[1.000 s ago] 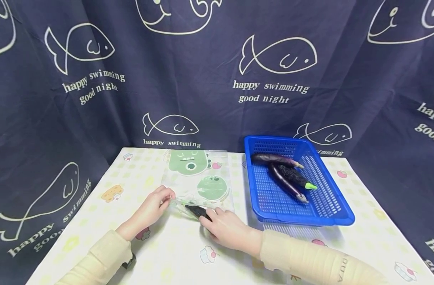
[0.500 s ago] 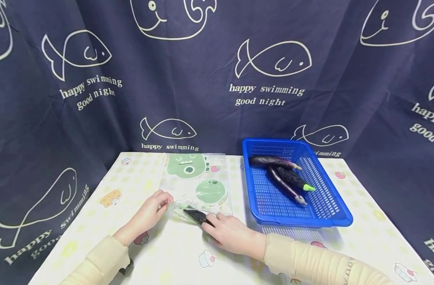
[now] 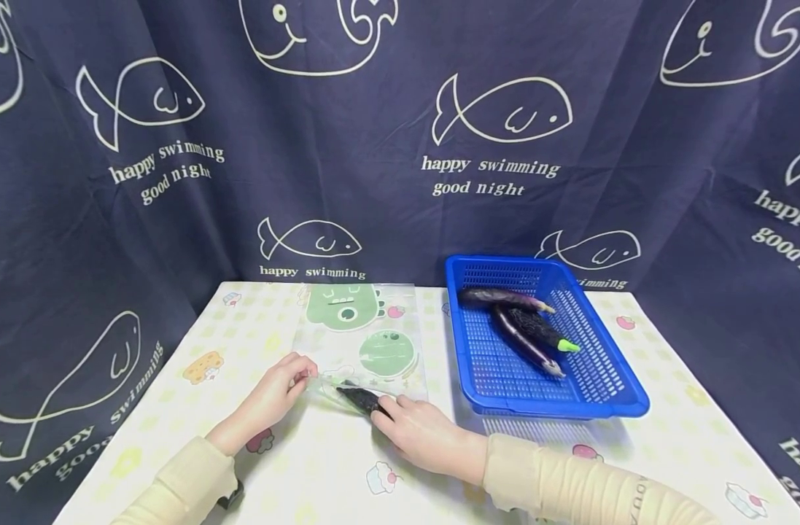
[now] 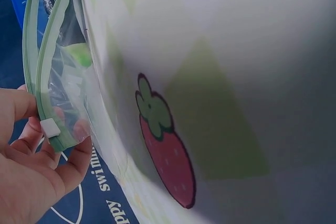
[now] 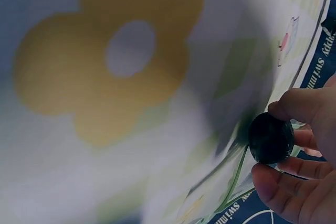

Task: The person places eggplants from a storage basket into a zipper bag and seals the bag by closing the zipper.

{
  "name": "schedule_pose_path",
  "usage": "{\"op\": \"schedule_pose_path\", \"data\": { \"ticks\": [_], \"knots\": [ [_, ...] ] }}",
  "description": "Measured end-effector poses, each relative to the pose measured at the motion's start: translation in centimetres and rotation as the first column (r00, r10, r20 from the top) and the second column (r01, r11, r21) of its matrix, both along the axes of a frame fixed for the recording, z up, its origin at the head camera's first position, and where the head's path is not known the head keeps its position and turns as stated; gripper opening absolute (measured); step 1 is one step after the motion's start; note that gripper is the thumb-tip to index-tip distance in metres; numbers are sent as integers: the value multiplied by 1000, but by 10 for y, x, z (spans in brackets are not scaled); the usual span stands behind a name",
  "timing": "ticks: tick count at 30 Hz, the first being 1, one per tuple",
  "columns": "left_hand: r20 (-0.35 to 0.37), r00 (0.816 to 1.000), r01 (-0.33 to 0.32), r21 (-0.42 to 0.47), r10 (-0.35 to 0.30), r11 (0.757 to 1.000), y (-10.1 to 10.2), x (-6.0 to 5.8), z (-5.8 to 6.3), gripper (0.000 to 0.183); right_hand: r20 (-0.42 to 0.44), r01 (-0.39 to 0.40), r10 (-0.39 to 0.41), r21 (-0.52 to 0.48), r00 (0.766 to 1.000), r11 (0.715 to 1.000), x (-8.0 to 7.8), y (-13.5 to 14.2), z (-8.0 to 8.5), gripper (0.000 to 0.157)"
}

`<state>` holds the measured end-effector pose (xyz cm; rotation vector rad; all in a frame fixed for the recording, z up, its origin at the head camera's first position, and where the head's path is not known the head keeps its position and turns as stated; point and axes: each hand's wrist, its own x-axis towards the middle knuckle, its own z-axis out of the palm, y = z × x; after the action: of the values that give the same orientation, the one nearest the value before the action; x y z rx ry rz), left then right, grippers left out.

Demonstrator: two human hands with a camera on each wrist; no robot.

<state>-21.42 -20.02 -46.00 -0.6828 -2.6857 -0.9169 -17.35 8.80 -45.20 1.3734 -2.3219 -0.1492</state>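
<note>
In the head view my left hand (image 3: 278,390) pinches the near left corner of a clear zip bag (image 3: 400,302) with green cartoon prints. The left wrist view shows that corner between thumb and fingers, with a white slider (image 4: 50,128) on the bag's green zip strip (image 4: 46,72). The strips stand apart there. My right hand (image 3: 422,434) grips a dark, rough-skinned long vegetable (image 3: 360,399), its far end at the bag's mouth. Behind the film in the left wrist view shows a bright green tip (image 4: 79,54). The vegetable's rounded near end (image 5: 271,139) sits between my right thumb and fingers.
To the right stands a blue basket (image 3: 468,364) holding two eggplants, one glossy eggplant (image 3: 524,343) in front, plus a dark rough vegetable (image 3: 537,324) with a green tip. A patterned cloth covers the table (image 3: 334,474). A navy curtain (image 3: 386,197) hangs behind.
The head view has tilted slightly, so everything sits a little lower. Both hands keep their holds on the bag corner and the vegetable, with only small shifts.
</note>
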Motion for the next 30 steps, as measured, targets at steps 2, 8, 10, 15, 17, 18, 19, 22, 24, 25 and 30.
{"op": "schedule_pose_path", "data": {
  "ticks": [2,8,10,15,17,18,19,22,24,25,30],
  "knots": [
    [0,1000,2,-1,-2,1000,0,0,0,21,9,-3,3,-16,1000,1000,0,-1,0,36],
    [-45,999,18,8,-18,1000,0,0,0,20,16,2,-2,-26,1000,1000,0,-6,5,34],
    [-68,997,26,15,-24,1000,1,1,0,21,21,8,-7,-18,1000,1000,1,-8,7,34],
    [-97,995,35,26,-32,999,2,1,-1,24,33,10,-10,0,999,1000,1,-14,10,35],
    [-93,995,33,24,-31,999,3,1,-1,24,38,10,-10,-1,999,1000,1,-17,11,36],
    [-93,995,34,24,-32,999,3,1,0,24,37,11,-11,-1,999,1000,0,-19,11,36],
    [-89,996,33,21,-31,999,3,1,0,24,37,13,-13,-2,999,1000,-1,-20,10,36],
    [-82,996,30,18,-29,999,4,0,2,22,22,27,-27,-6,999,1000,-3,-24,10,34],
    [-80,996,32,19,-30,999,4,0,3,20,6,37,-37,-4,999,999,-4,-27,10,35],
    [-76,997,30,18,-28,999,5,0,3,19,-1,41,-41,-4,999,999,-4,-28,11,35],
    [-68,997,21,19,-19,1000,5,1,4,20,-28,60,-59,4,998,998,-6,-33,13,38]
  ]
}}
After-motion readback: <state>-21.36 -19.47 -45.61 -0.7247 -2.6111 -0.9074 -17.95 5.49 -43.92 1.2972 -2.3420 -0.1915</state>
